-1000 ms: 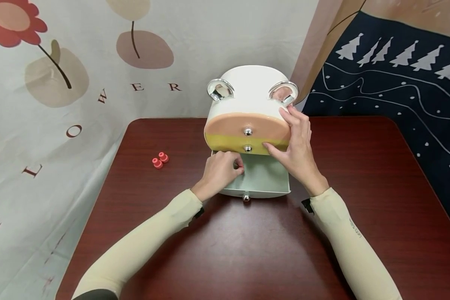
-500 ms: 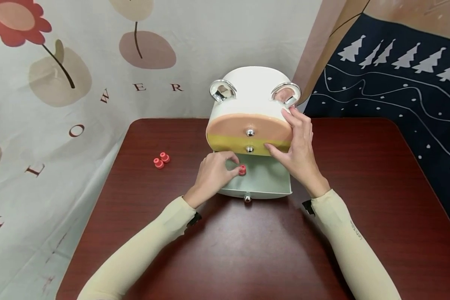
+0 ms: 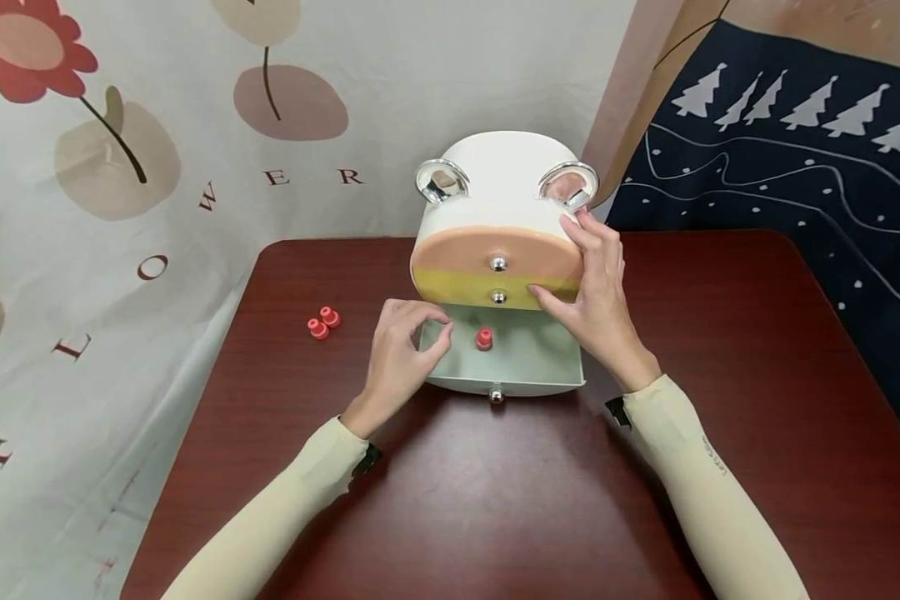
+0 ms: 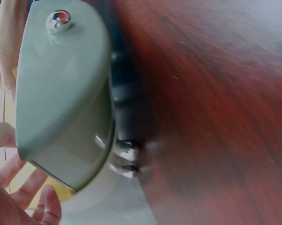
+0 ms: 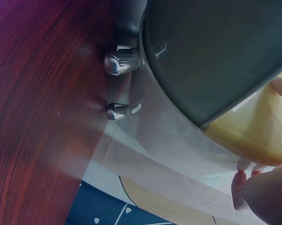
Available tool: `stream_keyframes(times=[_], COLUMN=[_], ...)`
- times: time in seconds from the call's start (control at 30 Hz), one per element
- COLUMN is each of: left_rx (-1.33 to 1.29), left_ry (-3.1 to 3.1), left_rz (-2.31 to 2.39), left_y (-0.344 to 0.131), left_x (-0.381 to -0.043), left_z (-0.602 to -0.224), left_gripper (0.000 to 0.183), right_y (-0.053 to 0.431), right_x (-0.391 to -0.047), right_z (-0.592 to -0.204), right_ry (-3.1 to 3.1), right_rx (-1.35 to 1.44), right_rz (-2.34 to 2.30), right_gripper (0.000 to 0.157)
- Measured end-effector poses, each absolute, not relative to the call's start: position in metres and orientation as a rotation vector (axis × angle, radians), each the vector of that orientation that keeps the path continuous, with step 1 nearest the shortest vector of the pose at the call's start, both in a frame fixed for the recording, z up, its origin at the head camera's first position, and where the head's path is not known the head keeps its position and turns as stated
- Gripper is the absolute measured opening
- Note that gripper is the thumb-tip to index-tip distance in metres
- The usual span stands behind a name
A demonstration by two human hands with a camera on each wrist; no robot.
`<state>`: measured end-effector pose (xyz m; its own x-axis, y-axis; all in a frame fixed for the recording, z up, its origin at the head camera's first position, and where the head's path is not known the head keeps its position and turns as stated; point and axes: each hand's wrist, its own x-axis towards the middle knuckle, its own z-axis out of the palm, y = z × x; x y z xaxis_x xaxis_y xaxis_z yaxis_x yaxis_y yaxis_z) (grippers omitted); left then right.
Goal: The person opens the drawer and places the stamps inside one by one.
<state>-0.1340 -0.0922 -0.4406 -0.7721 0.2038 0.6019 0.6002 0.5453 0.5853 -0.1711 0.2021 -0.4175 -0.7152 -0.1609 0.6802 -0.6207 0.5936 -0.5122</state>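
A small white drawer cabinet (image 3: 510,167) with silver ring ears stands on the table. Its orange top drawer (image 3: 457,248) and yellow middle drawer (image 3: 453,286) are closed; the pale green bottom drawer (image 3: 532,350) is pulled out. In it stands one small red stepped plug-like piece (image 3: 483,338). My left hand (image 3: 401,350) hovers over the drawer's left side, thumb and forefinger curved and apart, holding nothing. With my right hand (image 3: 600,300) I grip the cabinet's right side, thumb on the yellow front and fingers along the side wall.
Two more red pieces (image 3: 322,322) stand together on the dark red table (image 3: 330,267), left of the cabinet. The silver knob (image 3: 497,396) sticks out from the green drawer's front. Silver feet (image 5: 119,61) show under the cabinet. Printed cloths (image 3: 450,75) hang behind.
My left hand has let go of the red piece, which now stands in the green drawer, and has drawn back to the left. My right hand has stayed in place.
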Motion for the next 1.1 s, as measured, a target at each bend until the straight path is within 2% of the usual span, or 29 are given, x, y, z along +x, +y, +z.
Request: stream_keyframes(times=[0.33, 0.67, 1.1], left_rx=[-0.438, -0.211, -0.001], left_ry=[-2.290, -2.284, -2.327], left_rz=[-1.147, -1.211, -1.087], left_y=[-0.131, -0.158, -0.201], left_x=[-0.133, -0.134, -0.138], left_z=[-0.445, -0.459, -0.468], left_gripper=[0.015, 0.041, 0.033], right_y=[0.196, 0.200, 0.199], right_x=[-0.168, -0.172, -0.172], right_z=[-0.423, -0.419, -0.420], right_ry=[-2.209, -2.182, -2.165], right_rx=[0.621, 0.633, 0.626], right_rz=[1.060, 1.049, 1.066], right_gripper=[0.095, 0.094, 0.093])
